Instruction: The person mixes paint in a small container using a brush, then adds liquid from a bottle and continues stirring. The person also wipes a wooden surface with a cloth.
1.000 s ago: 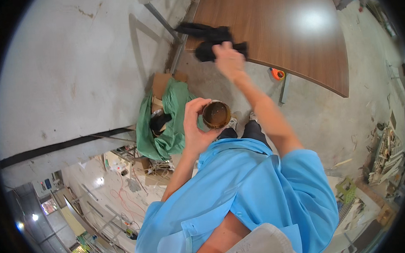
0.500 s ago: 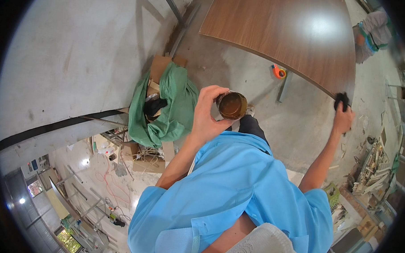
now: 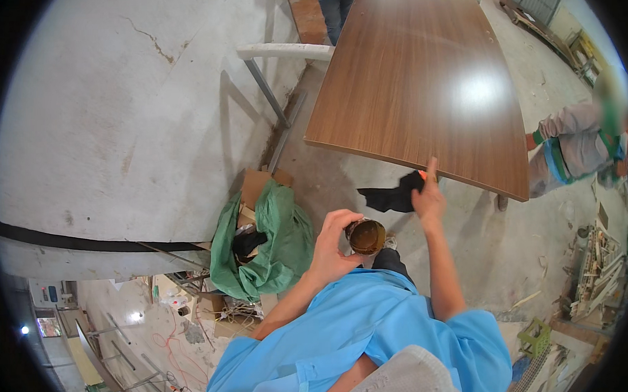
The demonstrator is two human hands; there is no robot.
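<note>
My left hand [image 3: 330,249] is curled round a small open can [image 3: 366,236] with brown liquid in it, held in front of my body. In my right hand [image 3: 429,200] is a black cloth [image 3: 390,198], whose loose end stretches out to the left. The right index finger points up against the near edge of a brown wood-grain board [image 3: 407,89]. That board lies flat and raised above the floor. An orange thing beside the right hand is mostly hidden, so I cannot tell its kind.
A green sack [image 3: 264,267] holding cardboard scraps stands at the left by a pale wall [image 3: 118,134]. One person [image 3: 568,145] is at the board's right side, another [image 3: 337,15] at its far end. Scrap strips [image 3: 593,272] and a green stool [image 3: 535,338] are at the right.
My right hand has moved left along the board's near edge from its right corner, and the cloth has spread out from a bunch. The left hand still holds the can. The view has shifted upward.
</note>
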